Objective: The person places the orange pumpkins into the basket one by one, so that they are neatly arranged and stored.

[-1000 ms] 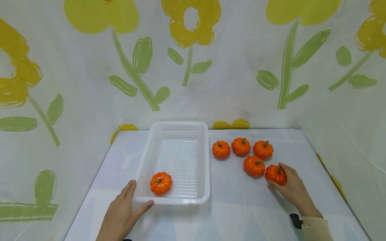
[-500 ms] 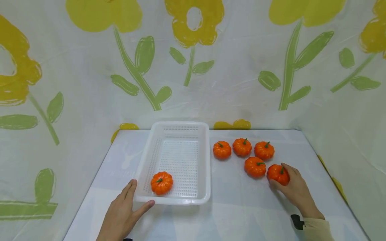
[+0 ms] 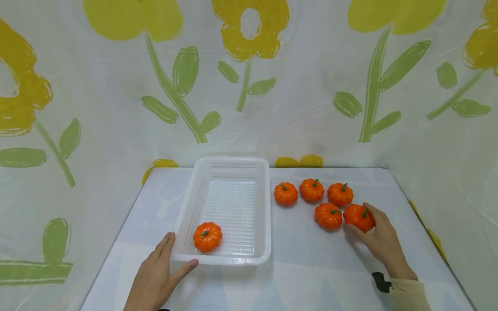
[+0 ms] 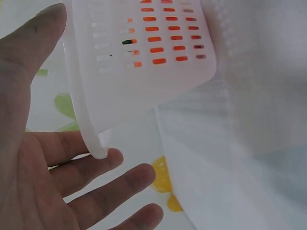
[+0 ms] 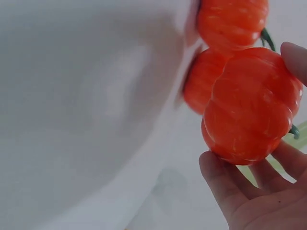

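Observation:
A small orange pumpkin [image 3: 359, 217] with a green stem is held between the thumb and fingers of my right hand [image 3: 383, 239]. The right wrist view shows that pumpkin [image 5: 252, 105] lifted off the table, its underside visible. My left hand [image 3: 153, 274] rests at the near left corner of a white plastic basket [image 3: 221, 259]. Its fingers are fairly straight, with the thumb on the near rim and the fingertips by the left side. One orange pumpkin [image 3: 208, 237] sits inside the basket near that corner. Through the slots in the left wrist view, orange shows behind the basket wall [image 4: 144, 91].
Right of the basket several more pumpkins stand on the pale table: one nearest the basket [image 3: 285, 194], a middle one [image 3: 311, 190], a right one [image 3: 340, 194] and a nearer one [image 3: 328, 216]. Flower-printed cloth [image 3: 295, 108] walls the back and sides.
The right hand has raised its pumpkin slightly, shifting it a little up in the head view. The left hand and basket hold their place.

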A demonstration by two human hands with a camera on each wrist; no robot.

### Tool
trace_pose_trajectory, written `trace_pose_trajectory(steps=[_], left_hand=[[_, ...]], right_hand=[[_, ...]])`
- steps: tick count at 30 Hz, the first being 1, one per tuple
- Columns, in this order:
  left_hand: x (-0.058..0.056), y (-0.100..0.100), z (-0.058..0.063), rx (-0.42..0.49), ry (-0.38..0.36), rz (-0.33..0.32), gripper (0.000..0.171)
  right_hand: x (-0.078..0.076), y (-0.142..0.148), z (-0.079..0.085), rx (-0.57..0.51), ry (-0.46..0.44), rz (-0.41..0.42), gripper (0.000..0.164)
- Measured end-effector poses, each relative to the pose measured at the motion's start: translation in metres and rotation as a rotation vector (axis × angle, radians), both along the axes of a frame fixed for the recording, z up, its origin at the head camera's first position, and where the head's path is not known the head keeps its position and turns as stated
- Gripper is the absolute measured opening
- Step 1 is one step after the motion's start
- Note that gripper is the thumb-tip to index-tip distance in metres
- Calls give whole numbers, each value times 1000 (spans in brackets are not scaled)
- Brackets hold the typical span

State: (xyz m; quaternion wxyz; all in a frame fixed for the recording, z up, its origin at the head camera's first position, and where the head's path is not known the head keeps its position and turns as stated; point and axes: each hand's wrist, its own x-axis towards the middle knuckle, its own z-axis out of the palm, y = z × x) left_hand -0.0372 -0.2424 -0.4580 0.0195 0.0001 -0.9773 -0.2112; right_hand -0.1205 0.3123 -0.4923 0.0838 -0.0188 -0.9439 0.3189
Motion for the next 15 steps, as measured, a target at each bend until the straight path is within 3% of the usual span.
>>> trace_pose_trajectory(steps=[15], left_hand=[[-1, 0, 0, -9, -3, 12, 110]], right_hand=[[-11, -23, 21, -17, 119, 88, 87]])
